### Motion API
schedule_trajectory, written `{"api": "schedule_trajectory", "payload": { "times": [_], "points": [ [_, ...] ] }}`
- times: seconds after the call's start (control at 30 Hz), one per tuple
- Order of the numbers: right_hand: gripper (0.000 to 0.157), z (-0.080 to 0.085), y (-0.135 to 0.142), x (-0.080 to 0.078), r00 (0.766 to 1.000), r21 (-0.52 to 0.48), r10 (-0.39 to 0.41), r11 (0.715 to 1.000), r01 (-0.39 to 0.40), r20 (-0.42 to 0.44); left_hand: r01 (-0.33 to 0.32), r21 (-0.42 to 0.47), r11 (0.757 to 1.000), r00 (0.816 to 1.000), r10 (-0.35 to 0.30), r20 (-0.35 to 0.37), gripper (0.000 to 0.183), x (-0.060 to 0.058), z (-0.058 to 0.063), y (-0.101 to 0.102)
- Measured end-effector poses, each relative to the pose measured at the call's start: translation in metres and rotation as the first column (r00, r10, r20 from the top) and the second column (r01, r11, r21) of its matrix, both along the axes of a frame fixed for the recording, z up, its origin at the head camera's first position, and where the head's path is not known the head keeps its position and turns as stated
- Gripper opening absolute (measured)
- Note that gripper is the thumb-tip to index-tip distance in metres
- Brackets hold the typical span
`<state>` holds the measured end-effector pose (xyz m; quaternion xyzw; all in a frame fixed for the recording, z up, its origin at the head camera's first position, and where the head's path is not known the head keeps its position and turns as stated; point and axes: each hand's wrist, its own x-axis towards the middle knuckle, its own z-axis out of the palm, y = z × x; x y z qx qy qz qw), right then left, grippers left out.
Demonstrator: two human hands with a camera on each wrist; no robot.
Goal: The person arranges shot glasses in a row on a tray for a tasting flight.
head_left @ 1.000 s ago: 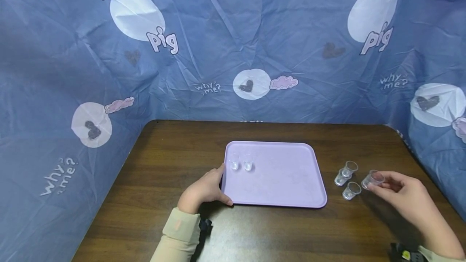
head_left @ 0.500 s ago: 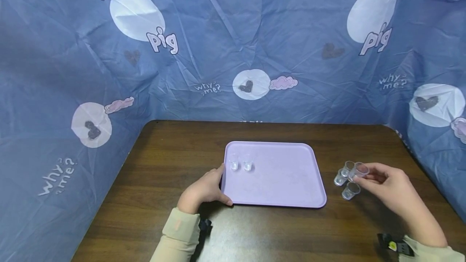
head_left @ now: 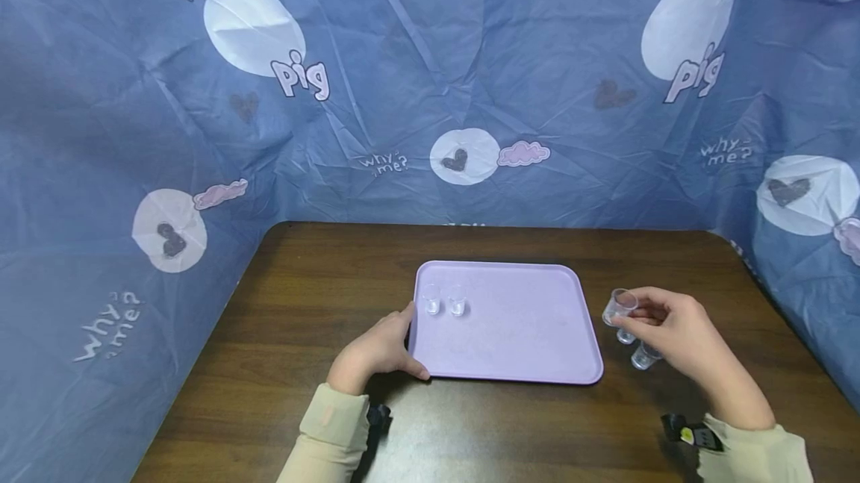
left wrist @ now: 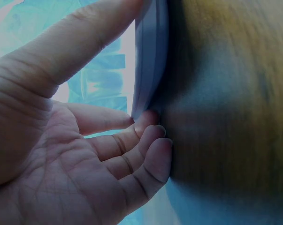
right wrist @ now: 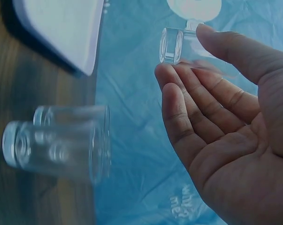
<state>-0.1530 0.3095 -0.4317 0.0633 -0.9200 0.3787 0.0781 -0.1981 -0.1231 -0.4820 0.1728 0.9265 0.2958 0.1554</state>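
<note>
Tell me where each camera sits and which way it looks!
Head: on the person's head, facing forward and down at the purple tray; the left hand, right hand and both sleeves show.
Left wrist: on that wrist, facing the tray's edge; only the left hand shows.
Right wrist: on that wrist, facing the held cup and standing cups; only the right hand shows.
Shared: head and right wrist both see tray and held cup.

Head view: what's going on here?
A person's right hand holds a small clear cup raised above the table, just right of the lilac tray. Their left hand rests against the tray's left edge. Two matching cups stand on the tray's left part; at least two others stand on the table.
</note>
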Motion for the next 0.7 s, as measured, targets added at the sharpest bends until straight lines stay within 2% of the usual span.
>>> {"api": "schedule_trajectory", "payload": {
  "times": [0.3, 0.7],
  "points": [
    [0.038, 0.001, -0.021, -0.01, 0.998, -0.027, 0.033, 0.999, -0.032, 0.054, -0.002, -0.003, 1.0, 1.0, 0.002, 0.002, 0.126, 0.002, 0.001, 0.002],
    [0.028, -0.004, -0.05, -0.029, 0.992, -0.116, 0.121, 0.986, -0.119, 0.016, 0.0, -0.004, 1.0, 1.0, 0.0, -0.007, 0.126, 0.001, 0.001, 0.001]
  ]
}}
